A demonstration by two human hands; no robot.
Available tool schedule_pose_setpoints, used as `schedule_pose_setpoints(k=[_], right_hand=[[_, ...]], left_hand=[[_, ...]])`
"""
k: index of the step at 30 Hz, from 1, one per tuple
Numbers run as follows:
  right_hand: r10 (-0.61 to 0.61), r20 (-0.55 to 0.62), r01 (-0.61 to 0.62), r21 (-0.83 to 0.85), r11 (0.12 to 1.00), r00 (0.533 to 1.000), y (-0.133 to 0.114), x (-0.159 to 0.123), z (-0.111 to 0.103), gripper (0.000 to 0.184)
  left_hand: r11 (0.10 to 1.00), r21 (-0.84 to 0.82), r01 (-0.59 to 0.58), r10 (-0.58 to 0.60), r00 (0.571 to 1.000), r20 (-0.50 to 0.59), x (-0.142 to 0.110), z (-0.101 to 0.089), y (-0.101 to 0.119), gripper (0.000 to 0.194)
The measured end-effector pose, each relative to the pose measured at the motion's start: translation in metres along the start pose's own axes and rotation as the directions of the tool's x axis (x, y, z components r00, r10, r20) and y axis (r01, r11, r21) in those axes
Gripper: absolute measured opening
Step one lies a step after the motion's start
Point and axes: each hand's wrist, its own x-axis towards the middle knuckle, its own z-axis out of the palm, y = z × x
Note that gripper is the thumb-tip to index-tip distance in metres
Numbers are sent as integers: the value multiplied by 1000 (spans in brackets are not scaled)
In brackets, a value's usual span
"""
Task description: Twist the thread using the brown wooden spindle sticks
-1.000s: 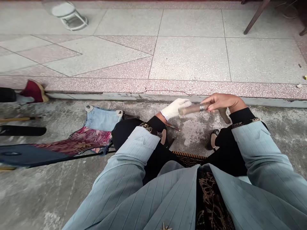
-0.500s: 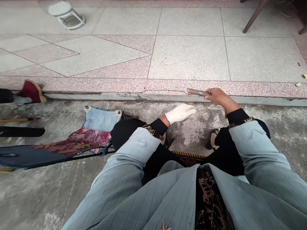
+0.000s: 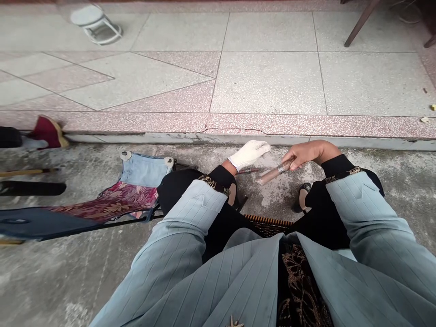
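My left hand point(image 3: 249, 153) wears a white knitted glove and hovers just above the concrete beside the step. Its fingers stretch out to the right, slightly bent, with nothing visible in them. Below this hand shows a thin dark-red stick point(image 3: 248, 171), partly covered by the glove. My bare right hand point(image 3: 308, 153) is closed round one end of a short brown rod point(image 3: 272, 173) with wire wound round its middle. The rod's paler free end points down and left, over the ground between my feet.
A low tiled step point(image 3: 190, 137) with a cracked pink edge runs across in front. Left of my knee stands a folding chair point(image 3: 146, 169) with patched fabric. Another person's red shoe point(image 3: 47, 131) is at far left. A white stool point(image 3: 89, 16) stands on the tiles.
My right hand has brought the rod back from the step edge, turning its free end down. My left hand has shifted slightly left and up, uncovering the thin red stick.
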Motion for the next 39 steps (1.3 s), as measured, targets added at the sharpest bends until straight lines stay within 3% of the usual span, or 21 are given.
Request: schedule_pose_setpoints(k=[2, 3, 6, 9, 13, 17, 19, 21, 26, 30, 33, 37, 39], right_hand=[[-117, -164, 136, 109, 985, 979, -5, -11, -2, 50], [-148, -298, 201, 156, 967, 943, -7, -16, -4, 50], [-122, -639, 345, 237, 908, 760, -5, -24, -9, 40], [6, -786, 346, 279, 896, 618, 3, -19, -12, 32], [203, -829, 140, 318, 938, 520, 11, -6, -14, 29], [268, -834, -310, 124, 943, 482, 9, 4, -12, 29], [259, -822, -479, -20, 877, 507, 6, 9, -10, 30], [266, -781, -575, -141, 806, 565, 3, 14, -7, 31], [333, -602, -607, -331, 722, 726, 2, 23, 3, 29], [367, -410, -521, -378, 765, 835, 2, 24, 8, 24], [321, -223, -383, -349, 855, 920, 2, 23, 9, 21], [159, 12, -155, -164, 974, 987, -2, 20, 9, 36], [26, 30, -24, -57, 998, 999, -6, 14, 7, 44]], left_hand=[[997, -81, 13, -16, 999, -39, 0, 4, -1, 43], [992, -122, 20, -26, 999, -43, -1, 7, -1, 45], [966, -256, 28, -26, 1000, 11, -4, 20, -2, 49], [942, -333, 45, -13, 995, 99, -5, 32, -1, 44], [981, -196, 7, 31, 982, 189, -5, 37, 5, 40], [999, -27, -44, 49, 978, 201, -5, 36, 9, 37], [998, 36, -47, 38, 976, 215, -5, 35, 9, 37], [997, 59, -57, 43, 975, 217, -5, 34, 9, 37], [996, 70, -52, 37, 978, 207, -5, 28, 9, 38], [993, 106, -57, 43, 990, 131, -4, 19, 7, 36], [997, 79, -18, 11, 996, 85, -2, 13, 5, 31], [998, 57, 9, -12, 999, 52, -1, 7, 4, 30], [999, 45, 22, -24, 999, 39, 1, 6, 2, 31]])
